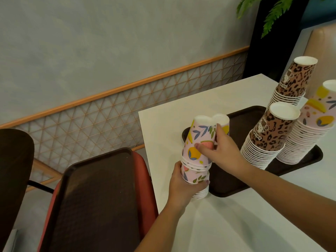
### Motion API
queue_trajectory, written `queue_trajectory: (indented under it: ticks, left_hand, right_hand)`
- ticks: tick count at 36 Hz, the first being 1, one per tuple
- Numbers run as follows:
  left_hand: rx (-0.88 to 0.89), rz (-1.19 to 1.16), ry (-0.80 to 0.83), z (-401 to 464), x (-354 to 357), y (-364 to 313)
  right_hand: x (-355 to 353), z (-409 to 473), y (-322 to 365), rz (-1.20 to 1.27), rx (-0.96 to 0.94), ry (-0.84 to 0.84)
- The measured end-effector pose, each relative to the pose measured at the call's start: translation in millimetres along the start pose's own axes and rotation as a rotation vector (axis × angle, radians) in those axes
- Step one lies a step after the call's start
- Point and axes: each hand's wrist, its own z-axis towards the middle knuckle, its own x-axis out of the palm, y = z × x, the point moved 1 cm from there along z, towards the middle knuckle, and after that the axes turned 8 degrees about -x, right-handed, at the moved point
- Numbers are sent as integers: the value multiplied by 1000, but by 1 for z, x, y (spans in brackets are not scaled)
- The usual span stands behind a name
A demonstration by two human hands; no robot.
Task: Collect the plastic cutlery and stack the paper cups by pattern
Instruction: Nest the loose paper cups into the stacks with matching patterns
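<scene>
Two hands [185,184] [221,150] grip one fruit-print stack [197,160]; three stacks [263,142] stand on the tray [227,186].

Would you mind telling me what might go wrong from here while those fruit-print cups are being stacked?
1. The fruit-print stack is held in the air, tilted, by the left hand and right hand; the lower cups could slide out.
2. It hangs near the table edge, so dropped cups might fall to the floor.
3. The tall leopard-print stack on the tray stands close to the right forearm, which could knock it.
</scene>
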Motion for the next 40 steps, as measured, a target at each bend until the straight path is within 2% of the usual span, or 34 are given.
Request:
queue_trajectory:
  ticks: [8,16,33,38,40]
  left_hand:
    - [-55,5,-13,2,-1,1]
    - [-89,26,-12,2,-2,-1]
    - [-84,-8,-17,5,-2,-3]
    - [-75,2,-15,3,-2,-6]
    - [-68,3,-23,3,-2,-6]
  right_hand:
    - [-25,25,15,111,-23,-240]
    - [-53,51,13,-22,-165,-498]
    - [-33,39,-49,-165,-15,-404]
    - [-24,19,-24,-258,-204,-464]
    - [-17,12,-14,-169,-221,-380]
